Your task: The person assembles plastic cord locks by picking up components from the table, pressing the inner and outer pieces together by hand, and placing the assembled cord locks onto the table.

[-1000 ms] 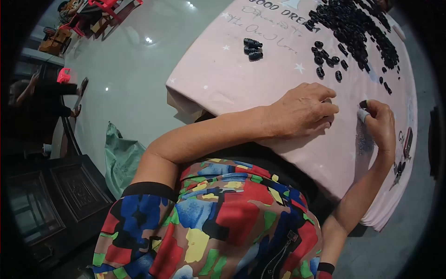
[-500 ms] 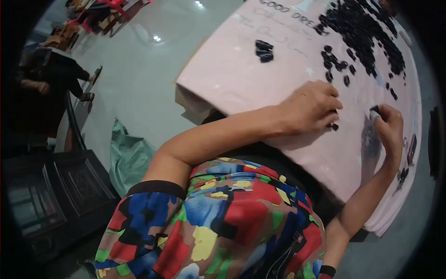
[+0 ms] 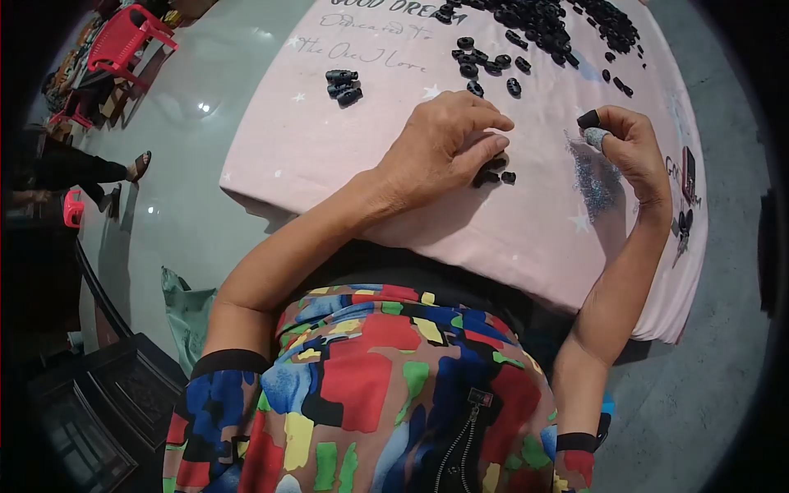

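My left hand [image 3: 456, 140] is over the near part of the cloth-covered table, its thumb and index finger apart with nothing visible between them. Small black plastic pieces [image 3: 509, 177] lie just beneath it, partly hidden by the thumb. My right hand [image 3: 637, 152] has its thumb and index fingertip close together in a pinch; anything between them is too small to make out. A black cover sits on that index fingertip, and grey wrapping [image 3: 597, 138] goes round the thumb. Below those fingertips spreads a patch of tiny silvery-blue bits [image 3: 596, 187].
A large heap of black plastic pieces [image 3: 534, 26] covers the far side of the pink cloth [image 3: 283, 156]. Several longer black pieces [image 3: 343, 87] lie together at left. A dark red item [image 3: 689, 168] is near the right edge. Beyond are a red chair [image 3: 123, 41] and a person's legs [image 3: 90, 168].
The view has shifted, so the table appears farther left. My left hand has turned, bringing its thumb into sight apart from the index finger. My right hand stays by the silvery bits.
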The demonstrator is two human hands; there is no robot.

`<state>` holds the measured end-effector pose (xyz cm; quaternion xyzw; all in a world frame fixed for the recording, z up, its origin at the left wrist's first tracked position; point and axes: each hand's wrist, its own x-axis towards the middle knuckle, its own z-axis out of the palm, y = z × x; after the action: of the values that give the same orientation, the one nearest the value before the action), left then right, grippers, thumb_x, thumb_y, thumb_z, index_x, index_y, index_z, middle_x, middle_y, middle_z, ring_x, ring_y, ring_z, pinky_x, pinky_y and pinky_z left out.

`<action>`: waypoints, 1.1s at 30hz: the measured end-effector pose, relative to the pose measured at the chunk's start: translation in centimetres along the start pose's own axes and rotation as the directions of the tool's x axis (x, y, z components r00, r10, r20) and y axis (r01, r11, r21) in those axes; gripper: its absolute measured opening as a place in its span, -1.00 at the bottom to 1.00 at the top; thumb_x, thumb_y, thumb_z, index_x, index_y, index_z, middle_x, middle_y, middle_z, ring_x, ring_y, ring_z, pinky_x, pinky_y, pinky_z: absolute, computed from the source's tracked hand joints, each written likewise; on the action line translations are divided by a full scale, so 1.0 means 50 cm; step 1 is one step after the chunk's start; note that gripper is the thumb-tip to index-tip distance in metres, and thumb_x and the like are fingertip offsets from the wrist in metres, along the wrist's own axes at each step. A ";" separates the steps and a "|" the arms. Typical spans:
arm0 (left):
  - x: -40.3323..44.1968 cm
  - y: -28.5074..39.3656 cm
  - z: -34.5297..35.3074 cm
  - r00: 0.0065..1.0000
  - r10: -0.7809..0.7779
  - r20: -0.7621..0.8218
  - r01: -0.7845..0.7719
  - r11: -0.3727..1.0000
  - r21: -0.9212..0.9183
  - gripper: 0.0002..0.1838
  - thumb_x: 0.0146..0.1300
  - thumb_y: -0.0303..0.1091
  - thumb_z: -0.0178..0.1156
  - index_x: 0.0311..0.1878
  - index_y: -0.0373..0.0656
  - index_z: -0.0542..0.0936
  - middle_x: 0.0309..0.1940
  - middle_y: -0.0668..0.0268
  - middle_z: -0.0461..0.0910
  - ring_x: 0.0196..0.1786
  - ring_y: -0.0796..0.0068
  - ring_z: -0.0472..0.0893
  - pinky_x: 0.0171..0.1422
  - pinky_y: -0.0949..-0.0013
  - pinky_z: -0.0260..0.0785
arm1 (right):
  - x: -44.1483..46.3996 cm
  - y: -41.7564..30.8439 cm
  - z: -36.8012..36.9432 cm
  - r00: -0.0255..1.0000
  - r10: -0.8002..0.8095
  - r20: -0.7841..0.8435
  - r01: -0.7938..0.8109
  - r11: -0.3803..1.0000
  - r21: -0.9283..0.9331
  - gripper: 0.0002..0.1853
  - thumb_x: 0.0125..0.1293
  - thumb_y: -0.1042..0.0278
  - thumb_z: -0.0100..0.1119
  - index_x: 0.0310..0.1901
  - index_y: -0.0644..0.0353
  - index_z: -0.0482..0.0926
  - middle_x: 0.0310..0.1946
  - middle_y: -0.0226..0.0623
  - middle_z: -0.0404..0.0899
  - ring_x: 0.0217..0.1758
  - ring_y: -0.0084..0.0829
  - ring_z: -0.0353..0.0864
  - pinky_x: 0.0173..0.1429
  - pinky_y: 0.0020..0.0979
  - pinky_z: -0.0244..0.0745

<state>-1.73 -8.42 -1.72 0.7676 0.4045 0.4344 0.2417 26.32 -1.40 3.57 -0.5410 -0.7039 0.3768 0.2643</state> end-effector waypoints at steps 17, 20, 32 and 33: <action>0.101 0.032 0.035 0.902 -0.345 0.260 0.428 0.801 -0.420 -0.63 0.36 -0.19 0.24 0.00 -0.34 0.67 -0.25 0.16 0.70 -0.31 0.49 0.67 -0.28 0.49 0.50 | -0.003 -0.044 0.024 0.980 -0.186 0.065 0.165 0.955 0.247 -0.79 0.17 0.54 0.20 -0.16 0.25 0.71 -0.35 -0.48 0.68 -0.32 -0.74 0.55 -0.21 -0.64 0.42; 0.111 0.020 0.045 0.848 -0.383 0.366 0.529 0.617 -0.582 -0.65 0.37 -0.19 0.25 -0.04 -0.35 0.66 -0.30 0.21 0.67 -0.37 0.58 0.64 -0.38 0.58 0.44 | -0.004 -0.051 0.043 0.967 -0.250 0.058 0.225 0.935 0.273 -0.79 0.17 0.57 0.19 -0.16 0.27 0.71 -0.35 -0.46 0.68 -0.32 -0.72 0.56 -0.18 -0.62 0.44; 0.097 -0.001 0.032 0.806 -0.420 0.418 0.579 0.408 -0.706 -0.72 0.37 -0.19 0.28 -0.19 -0.26 0.66 -0.39 0.34 0.64 -0.46 0.73 0.56 -0.48 0.69 0.31 | 0.000 -0.061 0.086 0.966 -0.259 -0.009 0.256 0.947 0.193 -0.81 0.21 0.55 0.23 -0.15 0.31 0.71 -0.37 -0.47 0.66 -0.35 -0.74 0.51 -0.24 -0.62 0.40; 0.097 -0.002 0.030 0.807 -0.422 0.413 0.581 0.442 -0.684 -0.73 0.38 -0.19 0.27 -0.19 -0.25 0.67 -0.38 0.33 0.65 -0.46 0.73 0.56 -0.48 0.67 0.32 | 0.003 -0.055 0.086 0.962 -0.272 0.016 0.265 0.949 0.171 -0.82 0.21 0.55 0.23 -0.15 0.31 0.71 -0.37 -0.47 0.66 -0.36 -0.73 0.50 -0.25 -0.62 0.39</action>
<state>0.96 -4.38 -0.24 0.4617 0.3575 0.4018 0.7054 21.37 -2.66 3.31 -0.4087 -0.7418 0.4056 0.3439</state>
